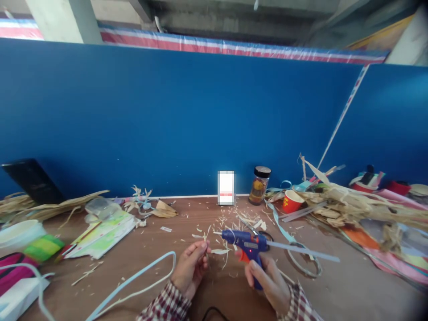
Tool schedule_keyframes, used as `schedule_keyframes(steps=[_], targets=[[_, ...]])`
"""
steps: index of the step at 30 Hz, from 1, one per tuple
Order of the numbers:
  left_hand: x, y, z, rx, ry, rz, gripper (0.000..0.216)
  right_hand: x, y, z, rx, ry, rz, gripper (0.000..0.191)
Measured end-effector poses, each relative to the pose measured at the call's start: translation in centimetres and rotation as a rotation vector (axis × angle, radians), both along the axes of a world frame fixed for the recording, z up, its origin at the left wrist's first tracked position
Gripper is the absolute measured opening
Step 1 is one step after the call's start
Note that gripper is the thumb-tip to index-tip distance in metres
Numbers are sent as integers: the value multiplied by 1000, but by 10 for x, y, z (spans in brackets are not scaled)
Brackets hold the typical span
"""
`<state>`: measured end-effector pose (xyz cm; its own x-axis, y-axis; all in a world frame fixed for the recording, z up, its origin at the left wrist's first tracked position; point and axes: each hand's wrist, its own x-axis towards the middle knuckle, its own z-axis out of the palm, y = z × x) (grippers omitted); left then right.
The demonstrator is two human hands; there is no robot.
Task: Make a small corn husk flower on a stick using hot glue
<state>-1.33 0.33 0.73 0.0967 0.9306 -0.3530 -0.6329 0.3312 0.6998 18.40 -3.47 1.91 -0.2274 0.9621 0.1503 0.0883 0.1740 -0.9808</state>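
Note:
My right hand (267, 278) grips a blue hot glue gun (245, 240) by its handle, with a finger near the orange trigger. A small red light glows on the gun's body, and a long translucent glue stick (304, 252) sticks out of its back. The nozzle points left, a short way from my left hand (194, 263), which is closed in a pinch. Between its fingertips is a small bundle of thin pale plant strips (206, 236); its lower part is hidden by the fingers. Scissors (254, 227) lie partly behind the gun.
Pale scraps litter the brown table (194, 216). Behind stand a dark-lidded jar (260, 185) and a red paper cup (292, 201). Dried husks (361, 207) pile up at right. At left are a painted sheet (103, 234), a white bowl (20, 234) and a light-blue looped tube (133, 283).

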Motion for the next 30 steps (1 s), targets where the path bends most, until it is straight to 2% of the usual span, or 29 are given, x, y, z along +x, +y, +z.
schedule_keyframes(steps=[8,11,13,16,30], targets=[[1,-2,-2,-46,-6,13,17,-6,-9,0,66,-93,-134,40],[1,-1,-3,-67,-49,20,20,-2,-7,-4,96,-170,-82,39],[0,-1,-5,-65,-78,13,21,1,-5,-6,117,-234,4,41],[0,0,-6,-57,-91,3,15,4,-2,-7,140,-289,72,43],[2,0,-5,-66,-44,-5,8,-2,-4,-6,137,-281,0,34]])
